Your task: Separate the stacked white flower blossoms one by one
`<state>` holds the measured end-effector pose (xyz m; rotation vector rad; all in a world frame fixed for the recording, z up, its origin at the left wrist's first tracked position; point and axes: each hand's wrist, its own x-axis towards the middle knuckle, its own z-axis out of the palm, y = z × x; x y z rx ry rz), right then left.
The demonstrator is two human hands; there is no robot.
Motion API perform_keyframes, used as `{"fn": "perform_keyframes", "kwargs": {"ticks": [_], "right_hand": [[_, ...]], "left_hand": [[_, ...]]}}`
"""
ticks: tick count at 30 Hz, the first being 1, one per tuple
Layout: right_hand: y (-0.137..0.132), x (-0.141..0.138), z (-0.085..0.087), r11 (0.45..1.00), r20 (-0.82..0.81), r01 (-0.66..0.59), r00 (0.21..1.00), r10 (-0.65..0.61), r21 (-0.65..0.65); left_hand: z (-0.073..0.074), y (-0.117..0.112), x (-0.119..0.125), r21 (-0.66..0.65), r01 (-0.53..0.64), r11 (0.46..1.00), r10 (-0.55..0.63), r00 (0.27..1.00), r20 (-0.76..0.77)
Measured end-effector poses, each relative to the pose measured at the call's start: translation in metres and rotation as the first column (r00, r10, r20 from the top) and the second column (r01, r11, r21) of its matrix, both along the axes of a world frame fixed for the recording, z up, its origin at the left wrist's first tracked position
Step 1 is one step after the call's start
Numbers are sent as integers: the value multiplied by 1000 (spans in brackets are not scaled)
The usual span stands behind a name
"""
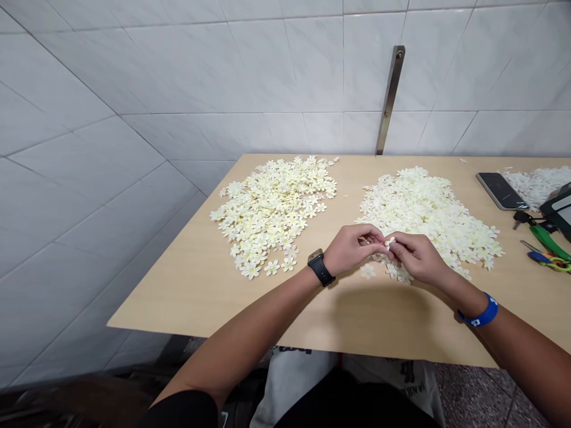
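Presently, a small white flower is held between the left hand and right hand, both pinched nearly closed, over the near side of the right flower pile on the surface.

On the table, a flower pile lies left of a second pile.

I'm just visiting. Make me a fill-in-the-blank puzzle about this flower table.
Of the two flower heaps, the left hand and right hand meet at the front of the one on the ____.
Strapped on behind the left hand is a black ____.
The wristband behind the right hand is ____.
A metal strip stands against the tiled ____.

Missing words: right; watch; blue; wall.
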<state>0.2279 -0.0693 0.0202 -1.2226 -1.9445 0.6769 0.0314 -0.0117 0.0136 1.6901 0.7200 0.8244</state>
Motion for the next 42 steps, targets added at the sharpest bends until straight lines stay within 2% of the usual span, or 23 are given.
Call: {"fn": "perform_keyframes", "kwargs": {"ticks": [4,6,9,11,15,18,20,22,25,29,32,36,42], "right_hand": [[-3,-5,-5,987,90,122,987,-132,107],[-3,-6,-5,989,82,109,990,-118,101],[-4,-7,-3,998,49,56,997,-57,26],[-4,-6,-1,999,51,47,998,-47,9],[-1,-5,-4,989,15,145,989,-145,-4],[2,-3,-10,972,-107,218,968,-227,-89],[4,-1,-12,963,-188,229,949,-253,-141],[5,0,-13,967,-216,209,947,-238,-149],[5,0,-11,984,-172,141,972,-159,-109],[4,-3,-9,995,-54,86,995,-89,-51],[2,-4,-10,990,21,138,990,-138,41],[2,-4,-12,981,87,113,988,-129,160],[1,-4,-8,972,94,85,990,-107,219]], "left_hand": [[-1,-6,2,147,-52,988,61,996,-62],[0,-8,2,196,-52,979,68,995,-77],[0,-6,2,264,-75,962,98,992,-76],[0,-2,0,273,-80,959,104,992,-77],[-1,7,-6,124,18,992,-10,998,-60],[-4,11,-7,-37,97,995,-96,995,35],[-5,12,-6,-119,110,987,-100,992,83],[-7,12,-5,-149,83,985,-69,993,98],[-6,12,-3,-157,52,986,-39,996,85],[-3,9,-4,-157,41,987,-46,998,-29],[-1,7,-5,-118,11,993,-21,996,-87],[-2,7,-5,37,31,999,-25,988,-153],[0,5,-6,216,-10,976,42,988,-148]]}}
